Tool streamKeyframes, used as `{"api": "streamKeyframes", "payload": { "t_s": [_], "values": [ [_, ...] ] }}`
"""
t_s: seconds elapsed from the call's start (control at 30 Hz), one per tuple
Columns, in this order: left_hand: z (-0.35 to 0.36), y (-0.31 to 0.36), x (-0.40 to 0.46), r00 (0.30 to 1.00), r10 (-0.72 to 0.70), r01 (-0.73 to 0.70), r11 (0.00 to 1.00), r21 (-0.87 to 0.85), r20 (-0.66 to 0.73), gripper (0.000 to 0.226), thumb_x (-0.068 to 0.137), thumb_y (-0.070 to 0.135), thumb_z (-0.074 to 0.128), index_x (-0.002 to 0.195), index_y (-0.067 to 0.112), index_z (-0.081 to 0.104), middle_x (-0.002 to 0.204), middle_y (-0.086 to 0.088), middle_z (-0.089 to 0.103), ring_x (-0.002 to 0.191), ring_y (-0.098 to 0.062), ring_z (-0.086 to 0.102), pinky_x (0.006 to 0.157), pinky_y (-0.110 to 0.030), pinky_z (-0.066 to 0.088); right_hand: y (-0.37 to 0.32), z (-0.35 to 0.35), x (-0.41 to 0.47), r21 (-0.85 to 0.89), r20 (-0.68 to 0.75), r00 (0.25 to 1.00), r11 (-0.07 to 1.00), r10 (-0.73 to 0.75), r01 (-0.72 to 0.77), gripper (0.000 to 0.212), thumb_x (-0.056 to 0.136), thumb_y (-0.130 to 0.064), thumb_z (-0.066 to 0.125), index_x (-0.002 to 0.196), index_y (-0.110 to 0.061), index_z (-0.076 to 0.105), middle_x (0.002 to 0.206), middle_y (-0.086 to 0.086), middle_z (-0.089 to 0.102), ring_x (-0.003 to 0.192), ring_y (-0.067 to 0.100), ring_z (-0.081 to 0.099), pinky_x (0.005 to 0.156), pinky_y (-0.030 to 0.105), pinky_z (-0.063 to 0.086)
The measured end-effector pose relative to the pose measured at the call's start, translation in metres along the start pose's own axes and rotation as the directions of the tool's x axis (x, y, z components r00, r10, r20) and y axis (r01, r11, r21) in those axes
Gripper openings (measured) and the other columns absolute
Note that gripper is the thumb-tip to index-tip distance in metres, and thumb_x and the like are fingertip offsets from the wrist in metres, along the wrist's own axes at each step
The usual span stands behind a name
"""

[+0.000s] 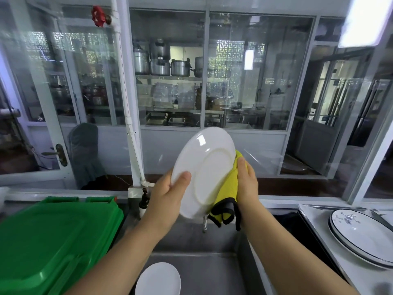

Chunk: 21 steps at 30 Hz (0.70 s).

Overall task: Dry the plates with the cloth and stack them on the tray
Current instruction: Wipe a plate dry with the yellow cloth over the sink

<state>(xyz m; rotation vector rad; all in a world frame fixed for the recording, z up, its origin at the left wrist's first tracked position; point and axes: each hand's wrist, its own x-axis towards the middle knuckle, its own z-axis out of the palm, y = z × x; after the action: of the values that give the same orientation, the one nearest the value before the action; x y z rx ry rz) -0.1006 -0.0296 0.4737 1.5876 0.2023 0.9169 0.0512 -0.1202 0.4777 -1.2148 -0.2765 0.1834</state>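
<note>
A white plate (205,171) is held upright above the sink, its underside facing me. My left hand (170,193) grips its lower left rim, thumb on the underside. My right hand (246,182) holds a yellow cloth (226,194) with black edging against the plate's right edge and far face; part of the cloth hangs below. A second white plate (158,279) lies in the sink (204,243). On the right, a white tray (319,228) carries two stacked plates (361,237) with dark rims and a floral print.
A green plastic bin lid (53,241) fills the lower left. A soap pump bottle (144,203) stands behind the sink beside a white pipe (133,133). Glass partitions (244,71) close off the space ahead.
</note>
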Motion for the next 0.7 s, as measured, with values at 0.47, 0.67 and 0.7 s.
{"api": "streamKeyframes", "payload": {
  "t_s": [0.47,0.67,0.7],
  "values": [
    [-0.008,0.015,0.025,0.979,-0.149,0.096,0.94,0.328,0.139,0.011,0.088,0.027,0.064,0.088,0.018,0.071,0.08,-0.001,0.074,0.071,-0.014,0.068,0.062,-0.021,0.05,-0.017,0.001,-0.012,-0.369,0.447,0.697,0.594,-0.561,0.715,0.02,0.088,-0.031,0.063,0.107,-0.035,0.067,0.095,-0.006,0.056,0.091,0.005,0.055,0.082,0.017,0.042],
    [0.002,0.023,0.02,0.994,-0.044,0.009,0.94,0.341,0.096,0.014,0.089,0.025,0.064,0.077,0.02,0.069,0.063,0.006,0.066,0.057,-0.005,0.057,0.053,-0.018,0.041,-0.03,0.012,-0.008,-0.284,0.499,0.605,0.542,-0.621,0.791,0.022,0.084,-0.032,0.062,0.105,-0.03,0.068,0.094,-0.004,0.056,0.087,0.002,0.056,0.081,0.018,0.044],
    [0.001,0.027,0.02,0.997,-0.023,-0.004,0.943,0.332,0.079,0.014,0.089,0.026,0.063,0.077,0.021,0.069,0.063,0.004,0.067,0.056,-0.006,0.058,0.052,-0.017,0.041,-0.032,0.011,-0.007,-0.258,0.433,0.673,0.633,-0.599,0.729,0.019,0.085,-0.031,0.062,0.104,-0.03,0.068,0.095,-0.002,0.059,0.088,0.002,0.057,0.083,0.021,0.046]
  ]
}}
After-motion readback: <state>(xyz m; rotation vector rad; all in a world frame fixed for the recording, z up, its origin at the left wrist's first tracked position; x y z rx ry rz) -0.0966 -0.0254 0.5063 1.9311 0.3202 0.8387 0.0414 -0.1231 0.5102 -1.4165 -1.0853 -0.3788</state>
